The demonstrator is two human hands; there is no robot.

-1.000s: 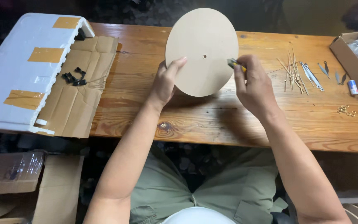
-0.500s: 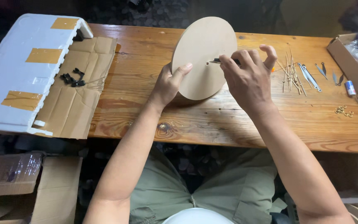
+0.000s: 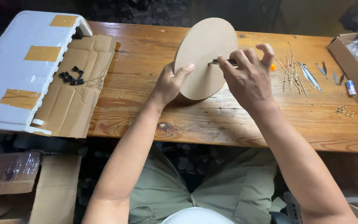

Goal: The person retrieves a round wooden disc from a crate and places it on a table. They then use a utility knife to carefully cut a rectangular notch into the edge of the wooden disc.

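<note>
The left hand (image 3: 171,85) props the round tan wooden disc (image 3: 204,56) on edge upon the wooden surface (image 3: 237,120), its grip clasping the rim, while the right hand (image 3: 247,74) pinches a slim dark tool (image 3: 222,62) at the disc's centre; fitting appears barely begun.

One round tan wooden disc (image 3: 204,54), one slim dark tool (image 3: 222,62), one white foam packing block (image 3: 19,70) bearing three tan tape patches, one flat brown cardboard sheet (image 3: 77,103), one open cardboard box (image 3: 347,58), two hands at work
</note>
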